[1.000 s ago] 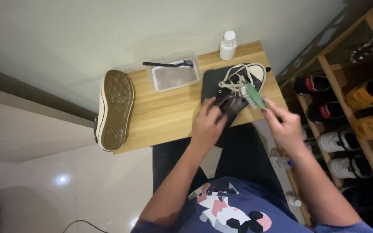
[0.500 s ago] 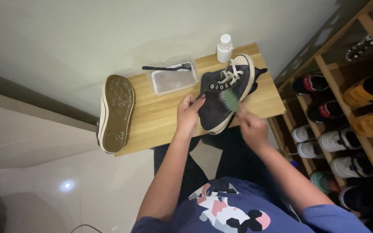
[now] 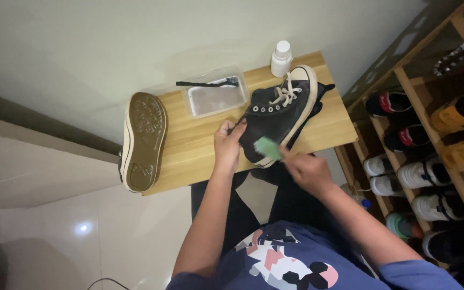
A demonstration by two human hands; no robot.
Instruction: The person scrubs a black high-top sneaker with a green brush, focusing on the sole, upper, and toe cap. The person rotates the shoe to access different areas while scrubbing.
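Sneaker: black high-top sneaker (image 3: 277, 115) with white laces and white rubber edging, lying on its side on the wooden table (image 3: 189, 147), toe toward the bottle end, heel end near the table's front edge.
Left hand: left hand (image 3: 226, 144) grips the sneaker at the ankle/heel part, fingers curled onto the dark canvas, holding it steady on the tabletop.
Right hand: right hand (image 3: 306, 171) closed around a green brush (image 3: 268, 148) (handle mostly hidden in the fist); brush head touches the sneaker's side near the white sole edge.
Second shoe: other sneaker (image 3: 143, 140) lies sole-up at the table's left end, brownish tread facing the camera, well apart from both hands.
Tray: clear plastic tray (image 3: 216, 98) just beside the black sneaker, behind the left hand; a dark toothbrush (image 3: 208, 83) rests across its far rim.
Bottle: small white bottle (image 3: 281, 58) upright at the table's back edge, just beside the sneaker's toe.
Under sneaker: dark cloth (image 3: 320, 96) shows at the toe side (extent unclear).
Right side: wooden shoe rack (image 3: 404, 86) with several pairs on its shelves.
Person: blue printed shirt (image 3: 285, 260), seated at the table.
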